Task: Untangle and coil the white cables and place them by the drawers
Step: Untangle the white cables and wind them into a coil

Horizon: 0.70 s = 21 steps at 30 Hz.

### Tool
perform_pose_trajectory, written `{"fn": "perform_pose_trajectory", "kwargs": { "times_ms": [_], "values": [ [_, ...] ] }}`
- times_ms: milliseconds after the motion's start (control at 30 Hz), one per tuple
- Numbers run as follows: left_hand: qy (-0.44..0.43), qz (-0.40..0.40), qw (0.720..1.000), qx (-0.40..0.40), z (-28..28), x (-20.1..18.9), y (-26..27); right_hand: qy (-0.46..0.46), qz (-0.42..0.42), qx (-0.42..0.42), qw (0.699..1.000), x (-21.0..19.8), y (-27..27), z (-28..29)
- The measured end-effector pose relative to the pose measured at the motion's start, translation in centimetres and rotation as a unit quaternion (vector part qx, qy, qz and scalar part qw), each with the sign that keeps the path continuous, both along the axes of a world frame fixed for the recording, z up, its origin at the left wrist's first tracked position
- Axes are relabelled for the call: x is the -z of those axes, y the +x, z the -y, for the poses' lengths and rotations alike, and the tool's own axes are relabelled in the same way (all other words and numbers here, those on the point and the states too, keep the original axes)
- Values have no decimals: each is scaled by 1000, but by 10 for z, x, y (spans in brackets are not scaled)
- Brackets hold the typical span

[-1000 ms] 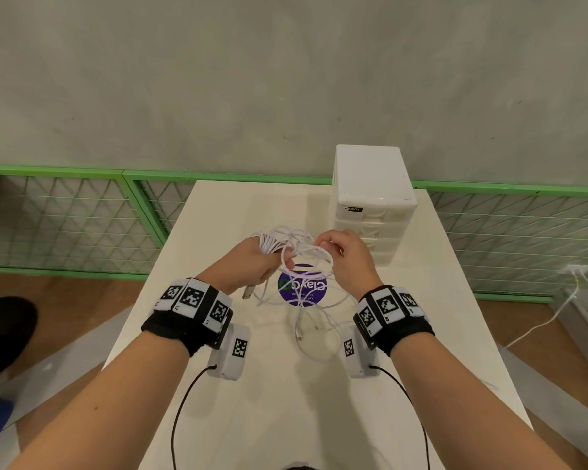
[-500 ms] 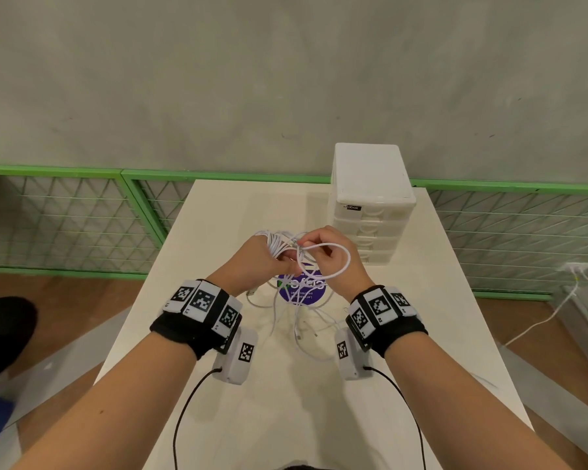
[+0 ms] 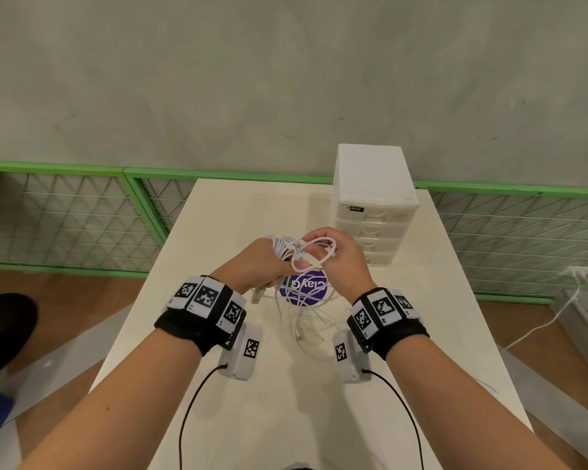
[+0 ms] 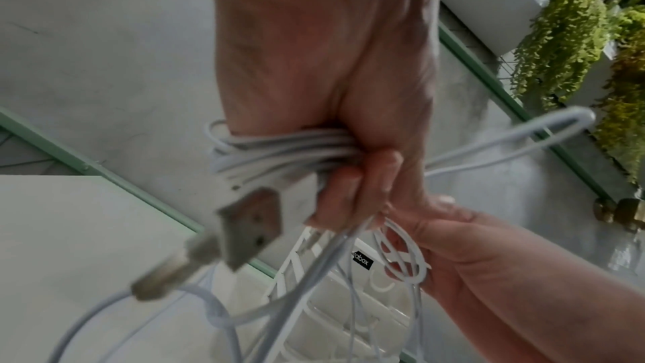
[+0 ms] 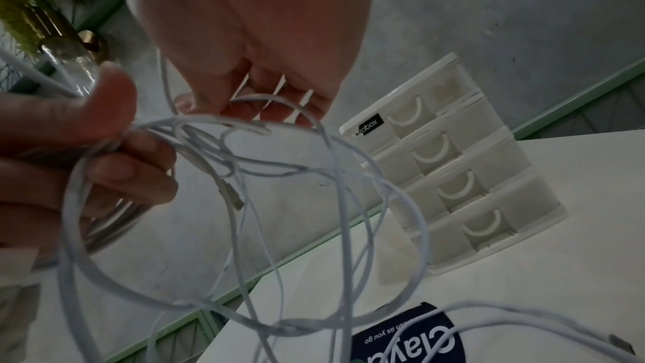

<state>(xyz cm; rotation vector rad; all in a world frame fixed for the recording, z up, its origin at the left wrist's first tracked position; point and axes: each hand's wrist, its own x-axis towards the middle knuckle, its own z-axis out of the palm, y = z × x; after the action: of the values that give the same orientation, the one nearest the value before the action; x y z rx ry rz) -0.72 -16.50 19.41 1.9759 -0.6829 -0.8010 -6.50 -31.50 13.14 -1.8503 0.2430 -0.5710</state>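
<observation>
Above table (image 3: 421, 351) centre, left hand (image 3: 262, 262) fingers curl tight round coiled white cables (image 3: 280, 247), USB plug (image 4: 249, 228) dangling; right hand (image 3: 343, 259), at its 3 o'clock, pinches a loop, loose strands trailing onto purple sticker (image 3: 302, 288); drawers (image 3: 374, 212) at 1 o'clock.

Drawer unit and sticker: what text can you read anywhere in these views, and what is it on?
"...abox": black label on the white drawer unit; first letters unclear.
"Clay...": round purple sticker on the table, partly covered by white cables.
"...as you go": smaller line on that sticker, start hidden.
Wristband markers: patterns only, tiny digits unreadable.
</observation>
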Motion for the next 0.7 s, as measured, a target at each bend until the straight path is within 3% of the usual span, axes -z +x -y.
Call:
{"fn": "perform_pose_trajectory", "kwargs": {
  "times_ms": [167,300,533,700],
  "values": [
    [-2,-54,998,11,-5,2,5,10,0,43,999,0,-1,7],
    [20,-19,1000,6,-8,6,11,21,-20,26,999,0,-3,6],
    [-20,-22,999,-37,-6,12,10,36,-43,-7,998,-4,0,3],
    [-58,-12,992,-111,5,18,11,38,-40,-11,998,-2,7,-5]
  ]
}}
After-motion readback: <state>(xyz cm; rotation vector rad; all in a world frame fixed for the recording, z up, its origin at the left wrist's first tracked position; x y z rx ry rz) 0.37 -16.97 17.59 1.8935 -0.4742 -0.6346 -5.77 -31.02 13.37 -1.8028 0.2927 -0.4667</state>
